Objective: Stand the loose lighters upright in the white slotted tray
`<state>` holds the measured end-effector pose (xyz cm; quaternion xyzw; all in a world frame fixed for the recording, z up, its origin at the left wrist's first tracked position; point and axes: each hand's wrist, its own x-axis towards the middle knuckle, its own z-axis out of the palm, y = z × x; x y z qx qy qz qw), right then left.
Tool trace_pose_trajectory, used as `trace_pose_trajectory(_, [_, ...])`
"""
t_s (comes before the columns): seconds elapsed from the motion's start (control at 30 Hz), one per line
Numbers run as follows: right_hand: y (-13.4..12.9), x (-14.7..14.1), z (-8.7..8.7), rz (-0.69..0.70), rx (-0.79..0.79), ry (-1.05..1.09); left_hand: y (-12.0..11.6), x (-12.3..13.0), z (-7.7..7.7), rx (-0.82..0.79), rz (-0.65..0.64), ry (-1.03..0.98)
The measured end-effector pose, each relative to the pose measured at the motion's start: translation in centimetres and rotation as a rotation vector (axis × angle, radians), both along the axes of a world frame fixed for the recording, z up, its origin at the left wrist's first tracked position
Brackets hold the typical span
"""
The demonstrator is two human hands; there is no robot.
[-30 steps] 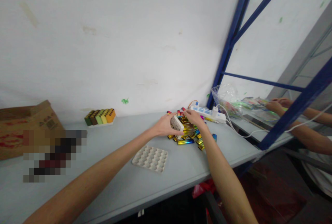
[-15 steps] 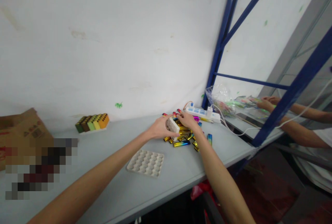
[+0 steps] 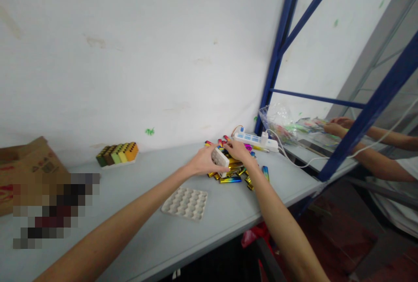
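Observation:
My left hand point(image 3: 204, 160) is closed around a small white tray point(image 3: 221, 159) with round hollows, tilted up on its edge. My right hand point(image 3: 237, 149) is just beyond the tray, over the pile, its fingers bent together; what they hold is hidden. Under and around both hands lies a heap of shiny metallic cases point(image 3: 230, 180), shaped like lighter shells, in gold, blue, red and magenta. Nearer to me, a white tray with rows of round hollows point(image 3: 186, 203) lies flat on the table.
A white power strip point(image 3: 254, 141) with a cable stands behind the pile, beside a blue metal frame point(image 3: 272, 73). A tray of green, brown and orange lighters point(image 3: 119, 154) sits by the wall. At far left is a cardboard box point(image 3: 39, 173). Another person's hands point(image 3: 339, 127) work at right.
The view has shifted slightly. My left hand still holds the small tray, and my right hand stays at the pile with only a slight shift of its fingers.

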<state>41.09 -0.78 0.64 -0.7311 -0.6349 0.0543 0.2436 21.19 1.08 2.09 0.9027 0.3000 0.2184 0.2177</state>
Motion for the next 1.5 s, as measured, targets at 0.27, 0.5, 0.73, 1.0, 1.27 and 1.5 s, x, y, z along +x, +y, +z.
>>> trace_pose_trajectory(0.27, [-1.6,1.3,-0.9,0.045,0.099,0.037,-0.8,0.1,-0.4,0.014,0.021,0.025])
trace_pose_trajectory(0.5, [-1.4,1.4,-1.4,0.088,0.098,0.054,-0.9,0.0,-0.4,0.022,0.035,0.018])
trace_pose_trajectory(0.73, [-1.4,1.3,-1.4,0.086,0.131,0.031,-0.8,0.0,-0.2,0.038,0.034,0.014])
trace_pose_trajectory(1.0, [-1.9,-0.2,-1.5,0.258,0.129,-0.004,-0.6,0.1,-0.2,0.050,-0.014,-0.029])
trace_pose_trajectory(1.27, [-2.5,-0.4,-2.0,0.300,-0.058,-0.127,0.1,-0.9,-0.5,0.013,-0.003,-0.040])
trace_pose_trajectory(1.5, [-2.1,-0.1,-2.4,0.274,-0.046,-0.155,0.1,-1.8,-0.2,0.018,-0.024,-0.032])
